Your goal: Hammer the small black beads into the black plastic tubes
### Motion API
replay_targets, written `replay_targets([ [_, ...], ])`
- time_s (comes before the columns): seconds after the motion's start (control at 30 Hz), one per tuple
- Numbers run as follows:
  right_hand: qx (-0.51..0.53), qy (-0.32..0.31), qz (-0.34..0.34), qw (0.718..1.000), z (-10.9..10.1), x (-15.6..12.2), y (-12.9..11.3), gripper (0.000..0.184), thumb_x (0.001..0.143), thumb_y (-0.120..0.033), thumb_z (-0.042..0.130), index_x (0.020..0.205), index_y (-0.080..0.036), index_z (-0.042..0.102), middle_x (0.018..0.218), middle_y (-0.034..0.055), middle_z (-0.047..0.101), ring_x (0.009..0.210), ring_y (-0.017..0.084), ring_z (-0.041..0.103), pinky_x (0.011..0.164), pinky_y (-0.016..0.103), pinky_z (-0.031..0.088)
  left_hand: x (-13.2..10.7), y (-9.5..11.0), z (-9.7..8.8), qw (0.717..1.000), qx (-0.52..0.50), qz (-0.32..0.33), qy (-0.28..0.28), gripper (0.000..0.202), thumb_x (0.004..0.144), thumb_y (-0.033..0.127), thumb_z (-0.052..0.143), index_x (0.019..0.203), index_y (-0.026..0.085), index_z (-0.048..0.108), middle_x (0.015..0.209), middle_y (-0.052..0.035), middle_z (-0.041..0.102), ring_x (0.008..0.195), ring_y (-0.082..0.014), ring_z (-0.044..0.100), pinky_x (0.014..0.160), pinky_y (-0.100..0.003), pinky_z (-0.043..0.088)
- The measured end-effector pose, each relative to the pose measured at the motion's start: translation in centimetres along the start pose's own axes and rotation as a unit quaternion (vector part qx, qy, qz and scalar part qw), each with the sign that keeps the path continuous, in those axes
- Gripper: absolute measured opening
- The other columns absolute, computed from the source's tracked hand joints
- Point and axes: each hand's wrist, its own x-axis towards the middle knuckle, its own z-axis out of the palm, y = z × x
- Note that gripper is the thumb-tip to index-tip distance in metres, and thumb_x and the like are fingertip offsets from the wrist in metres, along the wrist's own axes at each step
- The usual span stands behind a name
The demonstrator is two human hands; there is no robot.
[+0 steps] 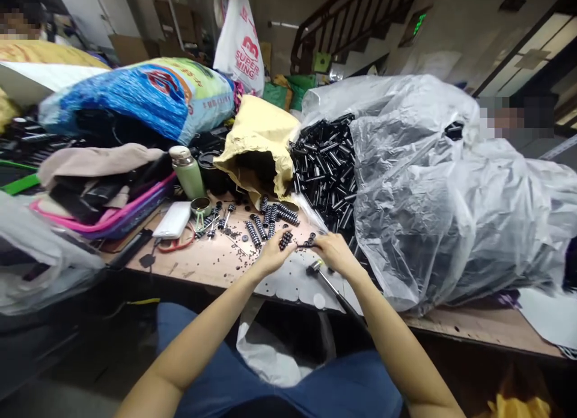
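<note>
My left hand [272, 254] is closed around a black ribbed cylinder [285, 240] with light dots, which shows between thumb and fingers. Pinched in my right hand [334, 253] is a thin dark rod [307, 246], its end close to the left fingertips. Similar ribbed cylinders [258, 227] lie in a group just behind the left hand. Below the right hand rests a small hammer [331, 281] with a dark handle. Tiny dark bits [234, 243] are scattered over the tabletop [202, 270].
Black tubes [328, 165] spill from a big clear plastic bag [424, 207] on the right. Behind stands an open yellow bag [261, 126]. Leftward are a green flask [186, 172], a white packet [172, 220], red scissors [174, 243] and a pink basket [103, 225].
</note>
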Motion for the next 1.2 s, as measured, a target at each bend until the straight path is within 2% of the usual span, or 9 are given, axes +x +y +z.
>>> replay_targets([
  [0.13, 0.090, 0.000, -0.137, 0.986, -1.0, -0.4, -2.4, 0.015, 0.088, -0.025, 0.056, 0.097, -0.020, 0.067, 0.095, 0.0074, 0.069, 0.092, 0.020, 0.060, 0.082, 0.032, 0.043, -1.4, 0.3, -1.2, 0.989, 0.074, 0.048, -0.117, 0.008, 0.072, 0.024, 0.069, 0.075, 0.016, 0.068, 0.073, -0.0024, 0.066, 0.071, -0.0176, 0.060, 0.071, -0.029, 0.048],
  [0.3, 0.103, 0.169, -0.111, 0.974, 1.9, -0.3, -5.0, 0.091, 0.068, -0.040, 0.075, 0.144, -0.018, 0.030, 0.148, 0.0197, 0.031, 0.133, 0.035, 0.037, 0.103, 0.051, 0.039, -2.1, -0.6, -1.3, 0.996, -0.033, -0.080, 0.002, 0.006, 0.069, 0.017, 0.067, 0.069, 0.013, 0.064, 0.066, -0.0015, 0.064, 0.060, -0.0141, 0.058, 0.058, -0.024, 0.045],
  [0.5, 0.171, 0.168, -0.004, 0.971, 6.3, -2.1, -7.0, 0.103, 0.065, -0.034, 0.074, 0.148, -0.012, 0.017, 0.144, 0.0226, 0.034, 0.135, 0.037, 0.034, 0.108, 0.053, 0.035, -3.1, -3.0, -0.7, 0.999, 0.033, -0.038, 0.020, 0.022, 0.080, 0.030, 0.065, 0.094, 0.012, 0.067, 0.093, -0.0083, 0.070, 0.087, -0.0204, 0.065, 0.080, -0.030, 0.050],
  [0.6, 0.237, 0.110, 0.031, 0.965, 8.5, -5.3, -6.0, 0.104, 0.064, -0.043, 0.075, 0.147, -0.014, 0.019, 0.142, 0.0215, 0.038, 0.134, 0.035, 0.037, 0.109, 0.053, 0.035, -4.0, -4.9, 0.0, 0.985, 0.169, 0.020, 0.043, 0.034, 0.094, 0.034, 0.047, 0.120, 0.014, 0.058, 0.115, -0.0123, 0.065, 0.107, -0.0226, 0.060, 0.094, -0.036, 0.046],
  [0.7, 0.261, 0.055, -0.001, 0.964, 10.0, -7.8, -3.8, 0.107, 0.057, -0.048, 0.079, 0.145, -0.015, 0.027, 0.140, 0.0205, 0.041, 0.132, 0.036, 0.039, 0.109, 0.054, 0.034, -4.8, -6.0, 0.6, 0.937, 0.341, 0.078, 0.021, 0.041, 0.095, 0.033, 0.044, 0.129, 0.012, 0.052, 0.113, -0.0155, 0.063, 0.108, -0.0273, 0.057, 0.092, -0.042, 0.046],
  [0.87, 0.257, 0.117, 0.043, 0.958, 9.7, -7.8, 0.8, 0.100, 0.058, -0.044, 0.079, 0.142, -0.014, 0.033, 0.139, 0.0202, 0.042, 0.132, 0.036, 0.038, 0.110, 0.055, 0.031, -6.9, -6.9, 0.1, 0.862, 0.490, 0.123, 0.029, 0.038, 0.091, 0.028, 0.052, 0.124, 0.011, 0.057, 0.099, -0.0158, 0.062, 0.095, -0.0300, 0.058, 0.081, -0.045, 0.049],
  [0.97, 0.253, 0.163, 0.071, 0.951, 9.5, -8.1, 0.9, 0.096, 0.061, -0.046, 0.077, 0.142, -0.017, 0.034, 0.141, 0.0183, 0.040, 0.134, 0.035, 0.036, 0.111, 0.054, 0.029, -8.3, -7.1, -1.4, 0.894, 0.411, 0.168, 0.054, 0.029, 0.092, 0.025, 0.050, 0.117, 0.013, 0.061, 0.097, -0.0133, 0.063, 0.093, -0.0259, 0.059, 0.083, -0.042, 0.050],
  [1.1, 0.295, 0.120, 0.003, 0.948, 10.5, -9.7, -2.1, 0.102, 0.059, -0.053, 0.078, 0.142, -0.016, 0.033, 0.142, 0.0193, 0.040, 0.135, 0.034, 0.035, 0.112, 0.052, 0.030, -8.2, -5.5, -3.3, 0.946, 0.242, 0.185, 0.112, 0.023, 0.087, 0.031, 0.061, 0.105, 0.018, 0.063, 0.096, -0.0085, 0.065, 0.090, -0.0202, 0.061, 0.082, -0.034, 0.050],
  [1.2, 0.352, 0.117, 0.015, 0.929, 11.5, -10.0, -2.6, 0.100, 0.060, -0.050, 0.079, 0.142, -0.017, 0.033, 0.142, 0.0200, 0.039, 0.134, 0.034, 0.036, 0.106, 0.052, 0.038, -6.5, -4.0, -3.0, 0.970, 0.188, 0.144, 0.060, 0.024, 0.079, 0.036, 0.070, 0.094, 0.018, 0.066, 0.089, -0.0061, 0.065, 0.078, -0.0176, 0.061, 0.074, -0.030, 0.050],
])
